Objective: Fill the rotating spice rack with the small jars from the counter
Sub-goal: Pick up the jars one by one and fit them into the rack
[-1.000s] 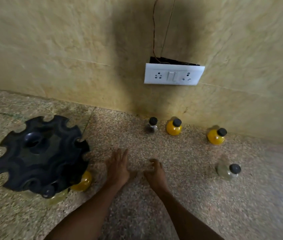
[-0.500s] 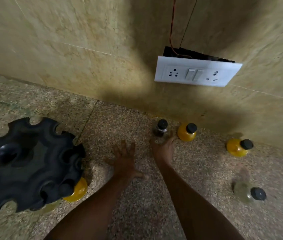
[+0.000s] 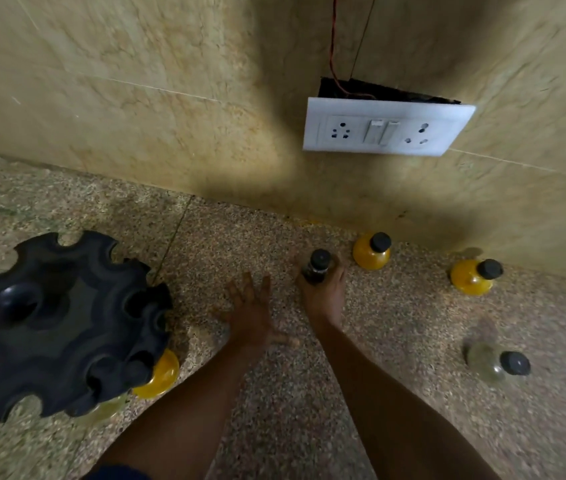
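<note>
A: From the head view, the right hand (image 3: 323, 296) grips the small dark glass jar with a black cap (image 3: 316, 268) on the speckled stone bench (image 3: 396, 317).

B: The left hand (image 3: 252, 313) is open, flat. The jar might slip or bump the round yellow jar (image 3: 371, 252) beside it.

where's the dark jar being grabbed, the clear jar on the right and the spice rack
dark jar (image 3: 317, 270), head view, on its glass body below the black cap
clear jar (image 3: 484, 361), head view, on its glass body left of the cap
spice rack (image 3: 67, 327), head view, on its black top surface
</note>
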